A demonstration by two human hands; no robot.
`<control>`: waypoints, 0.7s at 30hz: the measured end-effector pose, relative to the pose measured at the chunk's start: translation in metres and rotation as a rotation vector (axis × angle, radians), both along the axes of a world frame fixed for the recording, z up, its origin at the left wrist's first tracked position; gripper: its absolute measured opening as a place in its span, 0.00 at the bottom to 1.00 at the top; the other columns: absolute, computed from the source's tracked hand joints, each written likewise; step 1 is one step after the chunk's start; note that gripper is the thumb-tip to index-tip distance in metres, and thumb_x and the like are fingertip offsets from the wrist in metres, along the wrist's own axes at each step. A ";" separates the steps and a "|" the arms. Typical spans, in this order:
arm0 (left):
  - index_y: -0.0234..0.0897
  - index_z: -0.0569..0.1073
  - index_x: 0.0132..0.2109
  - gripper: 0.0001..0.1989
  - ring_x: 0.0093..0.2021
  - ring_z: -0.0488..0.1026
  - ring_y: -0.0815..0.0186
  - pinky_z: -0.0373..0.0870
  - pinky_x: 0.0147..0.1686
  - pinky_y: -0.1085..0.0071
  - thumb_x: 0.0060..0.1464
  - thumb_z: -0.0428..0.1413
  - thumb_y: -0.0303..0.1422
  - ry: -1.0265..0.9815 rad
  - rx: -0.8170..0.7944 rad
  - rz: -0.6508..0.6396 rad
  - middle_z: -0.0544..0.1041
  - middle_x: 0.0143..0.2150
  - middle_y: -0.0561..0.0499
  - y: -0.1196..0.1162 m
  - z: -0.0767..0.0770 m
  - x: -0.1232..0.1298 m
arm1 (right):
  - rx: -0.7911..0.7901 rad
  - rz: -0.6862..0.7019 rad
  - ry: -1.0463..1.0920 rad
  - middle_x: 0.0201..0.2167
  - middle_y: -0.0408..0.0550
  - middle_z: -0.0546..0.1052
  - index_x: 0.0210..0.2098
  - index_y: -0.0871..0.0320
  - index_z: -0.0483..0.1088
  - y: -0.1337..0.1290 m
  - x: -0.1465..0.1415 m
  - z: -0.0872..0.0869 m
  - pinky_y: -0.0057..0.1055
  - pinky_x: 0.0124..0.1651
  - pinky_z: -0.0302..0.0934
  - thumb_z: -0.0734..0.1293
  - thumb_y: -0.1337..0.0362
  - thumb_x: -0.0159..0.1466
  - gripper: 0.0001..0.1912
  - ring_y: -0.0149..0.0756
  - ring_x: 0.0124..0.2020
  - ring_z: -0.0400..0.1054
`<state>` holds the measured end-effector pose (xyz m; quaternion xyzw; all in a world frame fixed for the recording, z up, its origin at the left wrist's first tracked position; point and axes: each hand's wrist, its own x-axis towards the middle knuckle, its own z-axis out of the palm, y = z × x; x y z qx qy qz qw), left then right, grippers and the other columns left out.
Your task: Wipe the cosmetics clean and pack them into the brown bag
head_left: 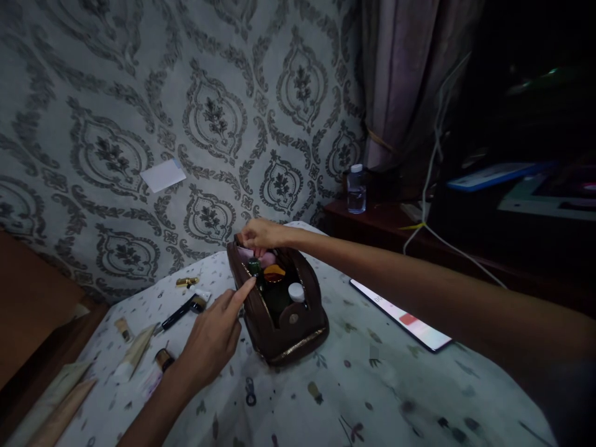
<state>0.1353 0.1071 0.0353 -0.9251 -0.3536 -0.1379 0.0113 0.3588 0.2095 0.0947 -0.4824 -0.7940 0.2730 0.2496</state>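
A dark brown zippered toiletry bag [302,335] lies unzipped on the cloth-covered table. My left hand [216,329] stretches its index finger to the bag's left rim; the other fingers are loosely bent. At the bag's far end, my right hand [263,234] has its fingers bent closed over the opening, and what they pinch is hidden. Inside the bag are a white-capped container [296,292], an orange item [274,273], a dark green item [254,267] and something pink [266,259].
Left of the bag lie a gold tube [187,282], a black tube [179,312], a beige squeeze tube [135,354] and several other cosmetics. A lit phone [400,315] rests under my right forearm. A water bottle [356,189] stands on the red-brown side table [338,210], with white cables [426,186] nearby.
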 end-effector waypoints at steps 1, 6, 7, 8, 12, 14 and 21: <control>0.49 0.45 0.72 0.39 0.47 0.72 0.58 0.72 0.43 0.63 0.56 0.43 0.21 -0.006 -0.007 0.003 0.71 0.52 0.44 0.000 0.000 0.000 | 0.034 0.010 -0.052 0.17 0.41 0.74 0.30 0.62 0.70 -0.001 -0.001 0.002 0.21 0.26 0.64 0.63 0.71 0.63 0.06 0.31 0.23 0.73; 0.48 0.46 0.72 0.39 0.47 0.72 0.56 0.72 0.44 0.61 0.56 0.43 0.21 -0.023 -0.024 0.009 0.70 0.53 0.44 0.001 -0.003 0.000 | 0.162 -0.079 -0.257 0.31 0.46 0.81 0.39 0.62 0.75 -0.003 -0.007 0.005 0.20 0.31 0.62 0.68 0.74 0.55 0.12 0.33 0.32 0.75; 0.48 0.45 0.72 0.39 0.47 0.72 0.56 0.72 0.44 0.61 0.56 0.43 0.22 -0.022 -0.023 0.007 0.71 0.52 0.44 0.002 -0.003 0.000 | 0.150 -0.104 -0.267 0.32 0.47 0.81 0.39 0.62 0.76 -0.002 -0.010 0.005 0.20 0.32 0.62 0.68 0.75 0.53 0.14 0.34 0.33 0.75; 0.48 0.45 0.72 0.39 0.47 0.72 0.56 0.72 0.44 0.61 0.56 0.43 0.22 -0.020 -0.020 0.005 0.71 0.52 0.44 0.002 -0.003 0.000 | 0.125 -0.122 -0.268 0.32 0.47 0.81 0.38 0.63 0.77 -0.001 -0.013 0.005 0.20 0.31 0.62 0.67 0.75 0.53 0.13 0.34 0.33 0.75; 0.49 0.44 0.72 0.40 0.46 0.72 0.57 0.72 0.43 0.62 0.55 0.43 0.21 -0.022 -0.009 0.004 0.71 0.51 0.45 0.002 -0.004 0.000 | 0.013 -0.185 -0.248 0.24 0.48 0.79 0.34 0.64 0.78 0.001 -0.021 0.002 0.21 0.26 0.61 0.65 0.74 0.54 0.11 0.32 0.25 0.73; 0.49 0.44 0.72 0.40 0.47 0.73 0.57 0.72 0.44 0.62 0.55 0.44 0.21 -0.036 -0.008 0.002 0.71 0.52 0.45 0.002 -0.004 0.000 | -0.018 -0.218 -0.224 0.24 0.47 0.79 0.38 0.64 0.78 0.001 -0.023 0.001 0.20 0.24 0.61 0.64 0.74 0.54 0.14 0.31 0.24 0.72; 0.48 0.45 0.72 0.41 0.51 0.72 0.57 0.72 0.49 0.60 0.54 0.44 0.20 -0.049 -0.027 0.008 0.71 0.55 0.44 0.002 -0.003 0.000 | -0.073 -0.318 -0.163 0.21 0.45 0.77 0.33 0.62 0.79 0.001 -0.028 0.001 0.22 0.24 0.61 0.66 0.73 0.54 0.10 0.31 0.22 0.71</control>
